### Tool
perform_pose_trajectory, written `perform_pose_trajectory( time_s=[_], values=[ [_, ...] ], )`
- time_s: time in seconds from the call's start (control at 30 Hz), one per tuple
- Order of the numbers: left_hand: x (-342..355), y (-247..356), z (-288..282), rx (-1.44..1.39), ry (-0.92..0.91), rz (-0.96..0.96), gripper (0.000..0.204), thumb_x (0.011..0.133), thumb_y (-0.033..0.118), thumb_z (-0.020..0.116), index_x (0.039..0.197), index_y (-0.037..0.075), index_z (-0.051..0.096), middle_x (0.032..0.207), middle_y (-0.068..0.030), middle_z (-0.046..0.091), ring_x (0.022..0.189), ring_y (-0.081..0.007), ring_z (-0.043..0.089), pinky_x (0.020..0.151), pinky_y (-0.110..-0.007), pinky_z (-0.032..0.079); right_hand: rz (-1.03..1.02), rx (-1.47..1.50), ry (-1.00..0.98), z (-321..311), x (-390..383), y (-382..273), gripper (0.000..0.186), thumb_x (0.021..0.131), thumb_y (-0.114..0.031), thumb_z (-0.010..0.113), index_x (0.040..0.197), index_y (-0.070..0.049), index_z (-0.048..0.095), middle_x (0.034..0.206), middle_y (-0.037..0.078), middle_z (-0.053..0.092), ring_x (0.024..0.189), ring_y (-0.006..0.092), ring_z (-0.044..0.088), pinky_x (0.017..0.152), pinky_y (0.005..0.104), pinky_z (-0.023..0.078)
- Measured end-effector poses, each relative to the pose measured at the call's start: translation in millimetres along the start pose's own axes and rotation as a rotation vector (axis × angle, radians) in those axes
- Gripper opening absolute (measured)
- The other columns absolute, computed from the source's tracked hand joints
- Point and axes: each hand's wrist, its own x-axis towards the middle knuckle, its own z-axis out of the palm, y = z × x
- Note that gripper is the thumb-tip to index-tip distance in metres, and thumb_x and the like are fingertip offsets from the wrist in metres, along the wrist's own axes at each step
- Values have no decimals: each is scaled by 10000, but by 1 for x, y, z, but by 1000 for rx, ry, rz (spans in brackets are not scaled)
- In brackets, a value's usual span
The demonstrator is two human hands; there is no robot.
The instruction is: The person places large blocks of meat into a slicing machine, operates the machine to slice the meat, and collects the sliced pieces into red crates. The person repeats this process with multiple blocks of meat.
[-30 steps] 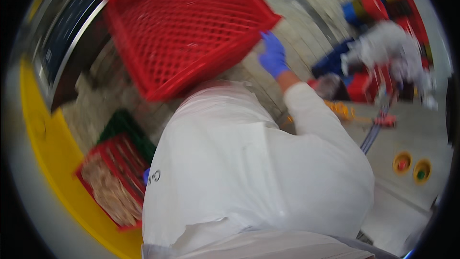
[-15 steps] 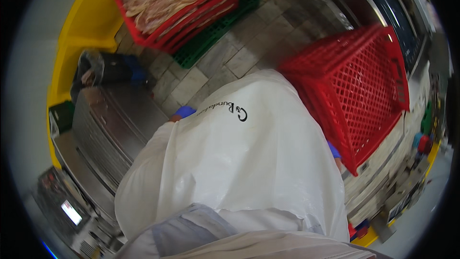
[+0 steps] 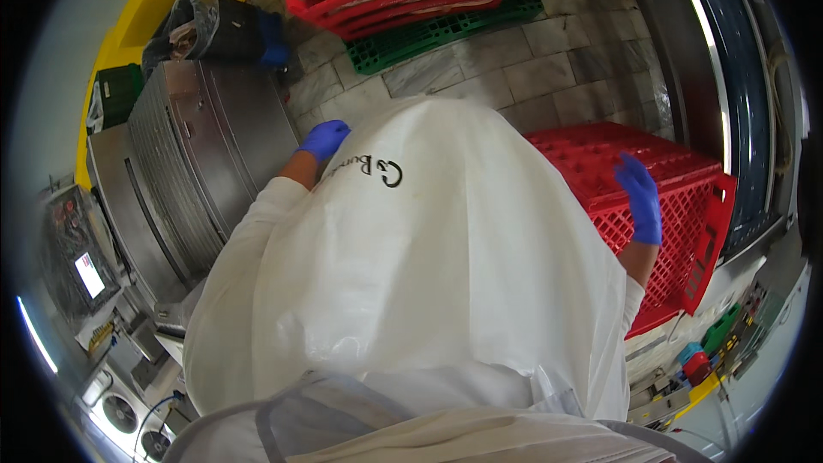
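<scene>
My left hand (image 3: pixel 324 139), in a blue glove, hangs beside my white apron (image 3: pixel 411 257), close to a metal cabinet (image 3: pixel 227 120). Its fingers are curled in, and nothing shows in them. My right hand (image 3: pixel 640 201), gloved in blue too, hovers over a red plastic crate (image 3: pixel 677 253) at my right side. Its fingers are stretched out and it grips nothing; whether it touches the crate I cannot tell. The lattice side of that crate faces me, and my apron hides part of it.
Ahead, red crates (image 3: pixel 420 0) filled with raw meat pieces stand on a green pallet (image 3: pixel 446 39) on the tiled floor (image 3: pixel 549 43). A bag-lined dark bin (image 3: pixel 227 30) is at the far left. Along the right runs a metal-edged machine with a dark belt (image 3: pixel 729 86).
The view has turned, shifting the meat crates to the right. My right hand has come out from behind the apron, over the red crate, which now sits lower. More of my left hand shows.
</scene>
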Motion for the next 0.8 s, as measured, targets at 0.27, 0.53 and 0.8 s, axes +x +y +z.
perform_pose_trajectory(
  time_s=[0.27, 0.53, 0.8],
  values=[
    [-62, -12, -12, -66, 27, -291, 385, 945, 376, 629, 1157, 73, 736, 1196, -183, 720, 1086, -360, 689, 933, -455, 532, -103, -605, -307, 73, 184, -52, 439, 942, -143, 697, 1370, -54, 652, 1247, 93, 714, 1111, 168, 663, 969, 311, 509],
    [-91, -28, 44, -163, -89, -360, 392, 960, 383, 605, 1162, 72, 733, 1227, -193, 706, 1120, -370, 672, 956, -457, 522, -254, -968, -556, 220, 286, -105, 439, 924, -281, 669, 1328, -110, 680, 1194, 139, 740, 1077, 279, 709, 965, 380, 540],
    [-33, -95, 24, -306, 1, -324, 403, 976, 390, 582, 1172, 71, 729, 1250, -198, 696, 1155, -376, 653, 983, -457, 511, -115, -1550, -846, 284, 315, -131, 441, 937, -338, 585, 1299, -108, 688, 1384, 153, 649, 1267, 349, 614, 1084, 419, 482]
  ],
)
